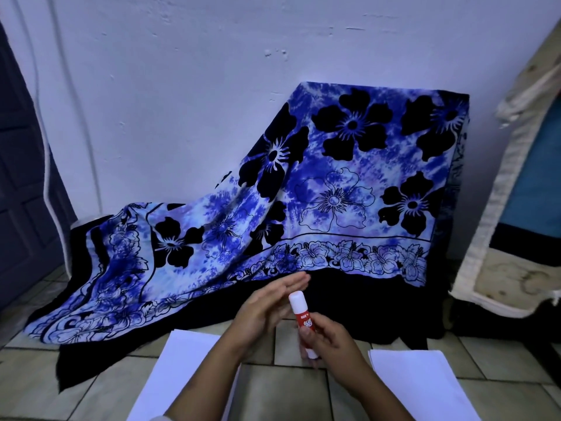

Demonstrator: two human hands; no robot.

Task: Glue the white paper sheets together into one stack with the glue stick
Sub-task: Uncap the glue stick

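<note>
A red and white glue stick [301,314] with its white cap on stands upright above the floor. My right hand [329,344] grips its lower body. My left hand [270,302] is held open just to the left of the cap, fingers straight and pointing right, palm toward the stick. White paper [185,372] lies on the tiled floor at the lower left, partly under my left forearm. A second lot of white paper sheets [419,387] lies at the lower right, with several edges showing.
A blue floral cloth [303,192] drapes over a box-like shape against the white wall, spilling onto the tiled floor [288,384] just beyond my hands. A worn mattress edge [498,238] leans at the right. A dark door [21,177] stands at the left.
</note>
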